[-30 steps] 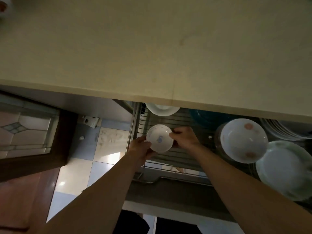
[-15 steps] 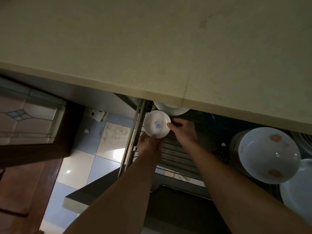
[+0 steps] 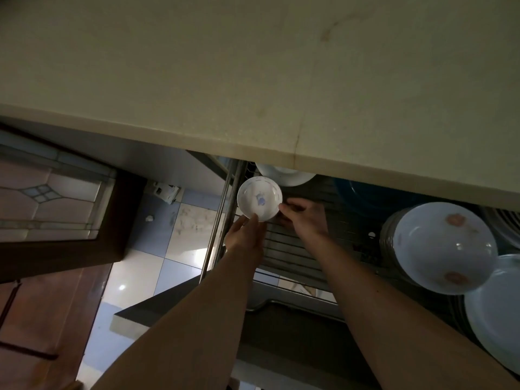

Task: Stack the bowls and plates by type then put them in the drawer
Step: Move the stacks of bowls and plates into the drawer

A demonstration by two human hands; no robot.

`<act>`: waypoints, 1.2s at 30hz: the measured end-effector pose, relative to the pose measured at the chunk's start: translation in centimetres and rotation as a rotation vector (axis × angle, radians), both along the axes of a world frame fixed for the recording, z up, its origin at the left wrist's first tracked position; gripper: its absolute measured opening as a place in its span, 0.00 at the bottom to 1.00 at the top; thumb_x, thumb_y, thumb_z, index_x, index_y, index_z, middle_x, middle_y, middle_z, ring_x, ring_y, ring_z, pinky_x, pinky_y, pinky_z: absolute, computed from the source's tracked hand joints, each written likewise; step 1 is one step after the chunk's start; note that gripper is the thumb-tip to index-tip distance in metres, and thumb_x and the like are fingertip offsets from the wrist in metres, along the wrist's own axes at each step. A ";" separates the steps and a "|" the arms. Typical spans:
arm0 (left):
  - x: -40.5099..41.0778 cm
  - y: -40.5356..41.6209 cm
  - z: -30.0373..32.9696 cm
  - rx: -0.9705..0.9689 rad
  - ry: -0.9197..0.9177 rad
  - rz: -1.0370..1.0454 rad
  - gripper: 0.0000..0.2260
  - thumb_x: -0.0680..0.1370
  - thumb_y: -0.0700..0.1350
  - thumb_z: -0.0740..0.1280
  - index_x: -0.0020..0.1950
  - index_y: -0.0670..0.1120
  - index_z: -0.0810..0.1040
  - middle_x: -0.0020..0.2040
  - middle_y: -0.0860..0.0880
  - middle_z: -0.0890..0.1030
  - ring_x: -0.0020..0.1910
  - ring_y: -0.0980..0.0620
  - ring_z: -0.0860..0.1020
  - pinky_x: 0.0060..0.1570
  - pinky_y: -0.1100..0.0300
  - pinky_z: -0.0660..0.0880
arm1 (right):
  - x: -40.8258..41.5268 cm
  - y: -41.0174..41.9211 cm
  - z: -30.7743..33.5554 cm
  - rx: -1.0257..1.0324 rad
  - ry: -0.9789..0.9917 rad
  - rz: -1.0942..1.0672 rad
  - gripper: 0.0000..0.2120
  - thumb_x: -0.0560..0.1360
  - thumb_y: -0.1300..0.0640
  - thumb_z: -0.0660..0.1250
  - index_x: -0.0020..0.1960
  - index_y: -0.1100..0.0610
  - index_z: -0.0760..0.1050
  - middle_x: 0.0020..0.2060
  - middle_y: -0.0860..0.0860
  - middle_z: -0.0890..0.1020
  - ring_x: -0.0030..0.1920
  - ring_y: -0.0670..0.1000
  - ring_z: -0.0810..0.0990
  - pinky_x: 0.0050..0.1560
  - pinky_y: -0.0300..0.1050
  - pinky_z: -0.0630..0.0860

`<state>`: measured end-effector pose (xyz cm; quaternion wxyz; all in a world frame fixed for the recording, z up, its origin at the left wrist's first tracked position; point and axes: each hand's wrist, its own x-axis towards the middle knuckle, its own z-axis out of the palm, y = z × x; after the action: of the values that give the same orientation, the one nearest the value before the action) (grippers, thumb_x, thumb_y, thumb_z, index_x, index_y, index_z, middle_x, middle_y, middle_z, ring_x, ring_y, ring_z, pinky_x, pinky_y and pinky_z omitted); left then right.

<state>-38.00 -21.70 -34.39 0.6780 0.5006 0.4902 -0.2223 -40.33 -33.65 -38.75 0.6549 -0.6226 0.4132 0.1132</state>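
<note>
My left hand (image 3: 246, 237) and right hand (image 3: 305, 218) grip a small bowl (image 3: 259, 199) over the wire drawer (image 3: 292, 249) — stacked bowls (image 3: 439, 246) inside, plates (image 3: 495, 313) cut off.

— What sits in the pulled-out wire drawer (image 3: 284, 249) beneath the pale worktop (image 3: 253, 80)?

— At right, a stack of white bowls (image 3: 439, 249), the top one bearing pink marks, beside a stack of plates (image 3: 495, 319). At the back, a white dish (image 3: 284, 175) half hidden under the worktop's edge, near something dark blue (image 3: 374, 198).

— And the middle?

— Bare wire rungs.
</note>
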 end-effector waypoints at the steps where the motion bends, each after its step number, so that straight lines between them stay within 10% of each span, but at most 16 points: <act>1: -0.2 0.0 0.6 0.029 0.007 -0.035 0.15 0.80 0.34 0.68 0.67 0.38 0.77 0.52 0.41 0.83 0.48 0.48 0.82 0.46 0.61 0.81 | -0.2 -0.2 0.6 -0.039 0.004 0.032 0.18 0.76 0.58 0.74 0.65 0.59 0.79 0.57 0.54 0.83 0.56 0.52 0.83 0.59 0.49 0.81; 5: -0.8 0.5 4.1 0.145 0.025 -0.157 0.05 0.77 0.35 0.72 0.52 0.37 0.82 0.42 0.41 0.83 0.37 0.50 0.82 0.32 0.61 0.82 | -0.9 -1.1 4.6 -0.080 -0.020 0.086 0.11 0.77 0.55 0.73 0.59 0.56 0.81 0.47 0.48 0.83 0.45 0.44 0.83 0.43 0.34 0.79; 8: -1.0 1.8 7.5 0.240 -0.067 -0.315 0.07 0.78 0.40 0.72 0.54 0.38 0.82 0.43 0.41 0.85 0.38 0.49 0.83 0.34 0.60 0.81 | -1.3 -1.1 8.6 -0.131 -0.042 0.158 0.01 0.79 0.53 0.70 0.49 0.50 0.81 0.44 0.50 0.85 0.44 0.49 0.85 0.48 0.44 0.83; 14: 3.1 7.8 16.8 0.392 -0.456 -0.579 0.07 0.81 0.46 0.68 0.49 0.44 0.83 0.34 0.50 0.83 0.32 0.54 0.79 0.37 0.57 0.77 | -0.7 0.8 17.6 -0.221 -0.198 0.329 0.18 0.80 0.50 0.67 0.37 0.59 0.81 0.28 0.54 0.82 0.29 0.48 0.80 0.36 0.44 0.79; 20: 12.7 15.3 25.1 0.563 -0.783 -0.563 0.09 0.82 0.48 0.66 0.46 0.47 0.82 0.33 0.53 0.82 0.30 0.59 0.77 0.30 0.68 0.74 | 5.9 5.3 26.4 -0.209 -0.393 0.333 0.20 0.83 0.51 0.63 0.37 0.58 0.81 0.28 0.51 0.83 0.28 0.46 0.79 0.33 0.39 0.78; 26: 25.0 20.0 29.2 0.461 -0.816 -0.465 0.08 0.82 0.46 0.66 0.45 0.46 0.79 0.43 0.44 0.81 0.35 0.50 0.82 0.33 0.58 0.81 | 16.1 10.2 32.8 -0.206 -0.490 0.235 0.18 0.83 0.52 0.63 0.43 0.62 0.82 0.33 0.56 0.84 0.33 0.52 0.81 0.36 0.46 0.80; 36: 37.0 23.3 28.2 0.072 -0.627 -0.460 0.36 0.79 0.50 0.71 0.81 0.40 0.57 0.72 0.38 0.71 0.56 0.43 0.79 0.53 0.49 0.80 | 33.6 17.9 36.4 -0.278 -0.438 0.137 0.09 0.77 0.47 0.69 0.49 0.52 0.82 0.47 0.55 0.86 0.47 0.56 0.86 0.51 0.60 0.83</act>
<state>-1.00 1.64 -6.18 0.7094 0.6645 0.1417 -0.1871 -6.68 -15.80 -2.35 0.6276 -0.7427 0.2302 -0.0377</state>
